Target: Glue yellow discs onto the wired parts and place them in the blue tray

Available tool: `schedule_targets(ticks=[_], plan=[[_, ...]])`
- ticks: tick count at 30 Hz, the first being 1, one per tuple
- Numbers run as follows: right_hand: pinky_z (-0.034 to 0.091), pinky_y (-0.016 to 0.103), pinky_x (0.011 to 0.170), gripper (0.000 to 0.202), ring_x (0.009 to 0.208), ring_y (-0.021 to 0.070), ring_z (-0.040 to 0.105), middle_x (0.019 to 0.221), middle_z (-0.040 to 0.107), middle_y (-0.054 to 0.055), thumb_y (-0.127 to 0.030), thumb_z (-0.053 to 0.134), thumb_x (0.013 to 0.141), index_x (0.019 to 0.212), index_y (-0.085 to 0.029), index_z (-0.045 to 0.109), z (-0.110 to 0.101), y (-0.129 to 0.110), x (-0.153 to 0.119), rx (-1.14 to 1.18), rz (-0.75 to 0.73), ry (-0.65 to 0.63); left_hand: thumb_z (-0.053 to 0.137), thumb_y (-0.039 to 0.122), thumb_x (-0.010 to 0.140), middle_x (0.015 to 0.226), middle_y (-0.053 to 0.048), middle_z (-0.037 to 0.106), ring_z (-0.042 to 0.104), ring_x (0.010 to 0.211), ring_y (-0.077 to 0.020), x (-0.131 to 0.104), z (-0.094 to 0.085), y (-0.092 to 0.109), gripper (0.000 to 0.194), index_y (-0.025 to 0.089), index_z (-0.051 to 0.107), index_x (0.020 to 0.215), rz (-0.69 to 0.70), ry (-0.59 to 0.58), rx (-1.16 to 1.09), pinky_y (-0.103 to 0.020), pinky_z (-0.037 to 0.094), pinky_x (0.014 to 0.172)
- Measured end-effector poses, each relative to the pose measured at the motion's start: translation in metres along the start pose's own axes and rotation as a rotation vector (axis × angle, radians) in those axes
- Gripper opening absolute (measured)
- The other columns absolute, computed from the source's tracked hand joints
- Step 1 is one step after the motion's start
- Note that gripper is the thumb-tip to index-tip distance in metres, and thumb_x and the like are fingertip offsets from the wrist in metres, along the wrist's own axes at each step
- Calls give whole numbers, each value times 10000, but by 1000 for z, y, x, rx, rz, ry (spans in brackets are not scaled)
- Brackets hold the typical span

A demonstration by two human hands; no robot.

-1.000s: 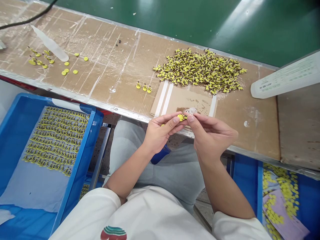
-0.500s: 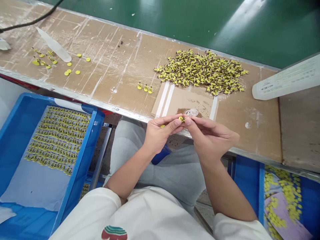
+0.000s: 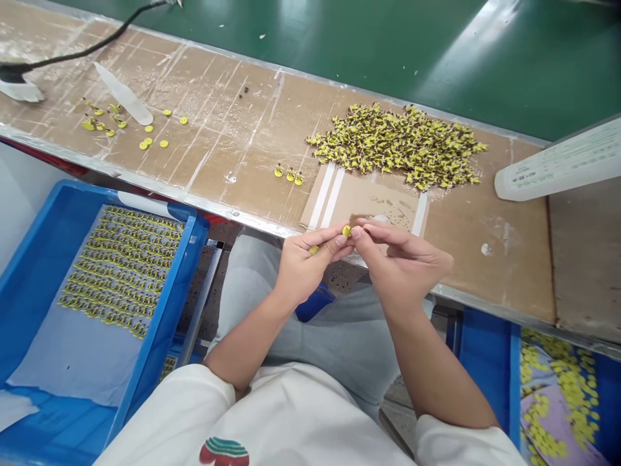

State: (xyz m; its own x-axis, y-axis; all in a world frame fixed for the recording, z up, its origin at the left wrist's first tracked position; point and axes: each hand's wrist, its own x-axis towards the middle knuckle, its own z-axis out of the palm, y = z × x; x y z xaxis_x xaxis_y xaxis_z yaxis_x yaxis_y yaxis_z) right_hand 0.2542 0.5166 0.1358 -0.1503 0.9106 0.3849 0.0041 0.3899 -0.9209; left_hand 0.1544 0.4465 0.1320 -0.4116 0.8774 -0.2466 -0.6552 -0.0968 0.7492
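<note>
My left hand (image 3: pixel 305 262) pinches a small round yellow base (image 3: pixel 346 231) between thumb and forefinger at the bench's front edge. A second yellow disc (image 3: pixel 314 250) shows in the curl of its fingers. My right hand (image 3: pixel 405 262) is closed with its fingertips against that base; a small figure may be in them, but the fingers hide it. Just beyond lies a cardboard sheet (image 3: pixel 359 195) with white tape strips and a clear blob near its front. Behind the sheet spreads a heap of small yellow and dark figures (image 3: pixel 398 145). Several figures on yellow bases (image 3: pixel 290 174) stand to the left.
A white bottle (image 3: pixel 557 169) leans in at the right. On the left of the bench lie a translucent pointed applicator (image 3: pixel 123 96), loose yellow discs (image 3: pixel 163 144) and a black cable (image 3: pixel 97 45). A blue bin (image 3: pixel 194 236) holds rows of figures; another bin (image 3: pixel 515 382) holds yellow discs.
The whole view has shifted slightly, so the bench things sit a little further right and lower. Both hands stay together at the yellow base, with the right fingertips still against it.
</note>
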Motion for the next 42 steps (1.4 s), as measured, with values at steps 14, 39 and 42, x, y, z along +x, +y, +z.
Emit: schedule_targets(ticks=[14, 39, 42], plan=[[674, 331, 708, 204, 756, 210, 771, 837, 795, 43, -318, 887, 695, 831, -196, 796, 20, 2, 10, 35, 254, -125, 860, 328, 733, 1040, -64, 804, 777, 900, -183, 8, -20, 6, 277, 213, 816, 981, 34, 67, -57, -305, 613, 892], [502, 417, 938, 214, 920, 237, 729, 941, 792, 75, -345, 620, 929, 968, -192, 763, 90, 73, 49, -758, -440, -383, 509, 240, 867, 1083, -149, 775, 675, 1221, -241, 24, -66, 45, 293, 76, 746, 913, 38, 302, -470, -298, 526, 1056], [499, 410, 960, 222, 905, 229, 734, 955, 793, 69, -357, 618, 937, 998, -186, 747, 89, 74, 50, -768, -479, -392, 498, 240, 874, 1098, -152, 773, 650, 1261, -248, 23, -64, 44, 304, 74, 749, 923, 38, 288, -476, -304, 515, 1072]])
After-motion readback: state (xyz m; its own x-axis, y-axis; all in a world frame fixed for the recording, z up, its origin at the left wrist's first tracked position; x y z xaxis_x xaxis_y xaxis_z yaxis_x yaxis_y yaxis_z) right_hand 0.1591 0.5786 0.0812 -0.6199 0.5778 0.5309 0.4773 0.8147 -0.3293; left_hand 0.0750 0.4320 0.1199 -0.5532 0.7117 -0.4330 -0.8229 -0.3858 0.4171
